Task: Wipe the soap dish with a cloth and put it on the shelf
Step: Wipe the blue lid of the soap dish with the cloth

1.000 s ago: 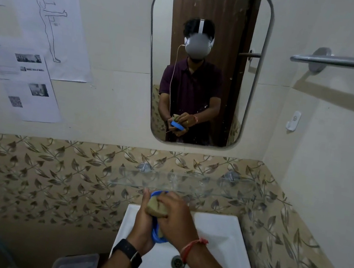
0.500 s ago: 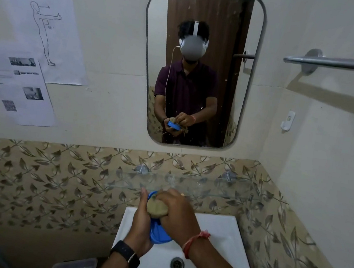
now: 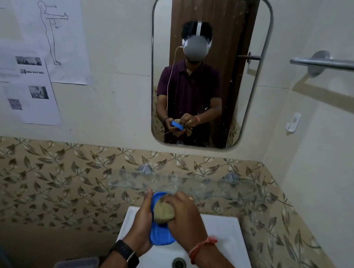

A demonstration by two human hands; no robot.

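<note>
**Dish held over the sink, cloth pressed into it**

The left hand (image 3: 142, 224) grips the blue dish (image 3: 160, 233) along its left edge, fingers wrapped behind it and thumb on the near side, so the dish stands tilted with its hollow facing right and toward the camera. The right hand (image 3: 186, 220) is closed around a bunched tan cloth (image 3: 163, 212) and presses it against the upper part of the dish's inner face. Both hands meet over the far half of the white sink (image 3: 226, 238), with the drain (image 3: 179, 265) nearer the camera and below them.

Just beyond the hands, a glass shelf (image 3: 220, 190) runs along the leaf-patterned tile band; the top of the dish and the fingertips reach up to its front edge, though whether they touch it cannot be told. A black watch (image 3: 126, 254) sits on the left wrist and a red thread (image 3: 202, 245) on the right.

On the wall above, a mirror (image 3: 259, 77) reflects the person holding the dish and cloth. Printed sheets (image 3: 22, 85) hang at far left, and a metal rail (image 3: 338, 64) runs at upper right.
</note>
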